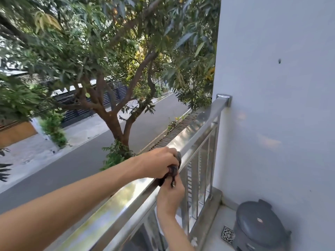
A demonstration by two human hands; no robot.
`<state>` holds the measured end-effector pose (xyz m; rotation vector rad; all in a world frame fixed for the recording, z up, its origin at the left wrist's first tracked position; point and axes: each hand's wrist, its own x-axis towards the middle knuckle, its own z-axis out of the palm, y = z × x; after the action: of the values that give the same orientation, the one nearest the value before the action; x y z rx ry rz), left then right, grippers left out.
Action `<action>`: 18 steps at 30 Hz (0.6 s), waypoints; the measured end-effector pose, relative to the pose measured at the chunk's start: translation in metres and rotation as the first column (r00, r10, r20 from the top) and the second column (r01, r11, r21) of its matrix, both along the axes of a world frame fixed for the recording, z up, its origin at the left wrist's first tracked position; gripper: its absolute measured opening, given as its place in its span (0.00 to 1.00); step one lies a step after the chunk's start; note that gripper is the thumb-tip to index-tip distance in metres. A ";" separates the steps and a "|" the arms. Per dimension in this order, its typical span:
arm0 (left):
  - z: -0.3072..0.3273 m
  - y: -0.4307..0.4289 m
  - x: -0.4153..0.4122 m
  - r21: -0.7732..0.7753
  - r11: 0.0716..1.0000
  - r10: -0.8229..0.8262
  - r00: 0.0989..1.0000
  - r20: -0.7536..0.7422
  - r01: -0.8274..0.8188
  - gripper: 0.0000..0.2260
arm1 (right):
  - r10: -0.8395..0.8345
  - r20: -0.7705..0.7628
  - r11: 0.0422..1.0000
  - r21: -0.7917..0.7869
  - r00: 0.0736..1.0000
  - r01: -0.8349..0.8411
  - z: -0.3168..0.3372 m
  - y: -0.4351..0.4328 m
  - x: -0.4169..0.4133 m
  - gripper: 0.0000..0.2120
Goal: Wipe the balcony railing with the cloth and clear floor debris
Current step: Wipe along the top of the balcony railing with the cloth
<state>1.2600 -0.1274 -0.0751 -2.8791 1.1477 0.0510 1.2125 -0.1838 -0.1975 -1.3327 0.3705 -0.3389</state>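
Note:
A shiny steel balcony railing (197, 124) runs from the lower left up to a bracket on the white wall. A dark cloth (173, 172) is bunched on its top rail at mid-frame. My left hand (157, 164) lies over the rail from the outer side, fingers closed on the cloth. Just below it, my right hand (170, 195) pinches the cloth's lower end on the inner side of the rail. Most of the cloth is hidden under the fingers.
The white wall (275, 105) closes the right side. On the floor in the corner stand a grey lidded bin (261, 227) and a floor drain grate (228, 234). A small white scrap (194, 241) lies by the railing base. Tree and street lie beyond.

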 end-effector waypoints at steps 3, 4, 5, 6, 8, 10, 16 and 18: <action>0.003 0.003 -0.019 0.165 0.985 -0.031 0.998 -0.058 0.040 0.12 | 0.143 0.013 0.990 -0.017 0.990 -0.142 0.002 -0.005 -0.036 0.09; 0.007 0.001 -0.018 0.208 0.977 -0.037 0.997 -0.066 0.050 0.11 | 0.194 0.023 0.980 -0.054 0.981 -0.192 0.005 -0.014 -0.039 0.08; 0.013 -0.004 -0.013 0.229 0.972 -0.037 0.998 -0.059 0.050 0.09 | 0.223 0.043 0.973 -0.079 0.974 -0.219 0.009 -0.025 -0.036 0.08; 0.017 -0.011 -0.004 0.223 0.974 -0.030 0.999 -0.033 0.036 0.08 | 0.222 0.061 0.971 -0.107 0.973 -0.215 0.014 -0.037 -0.025 0.08; 0.023 -0.028 0.019 0.140 0.990 0.010 0.999 0.052 -0.017 0.08 | 0.162 0.086 0.975 -0.166 0.983 -0.146 0.020 -0.060 0.011 0.10; 0.022 -0.041 0.040 0.020 0.996 0.083 0.991 0.105 -0.085 0.08 | 0.126 0.054 0.971 -0.212 0.991 -0.112 0.026 -0.073 0.049 0.14; 0.004 -0.029 0.042 -0.111 0.978 0.186 0.981 0.057 -0.178 0.10 | 0.136 0.027 0.969 -0.211 0.990 -0.127 0.020 -0.054 0.056 0.18; 0.003 -0.014 0.028 -0.133 0.977 0.171 0.985 0.019 -0.167 0.12 | 0.116 0.022 0.972 -0.210 0.993 -0.108 0.019 -0.039 0.034 0.18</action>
<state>1.2879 -0.1410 -0.0726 -3.0751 0.9316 -0.0654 1.2467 -0.2229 -0.1783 -1.5450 0.2344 -0.3115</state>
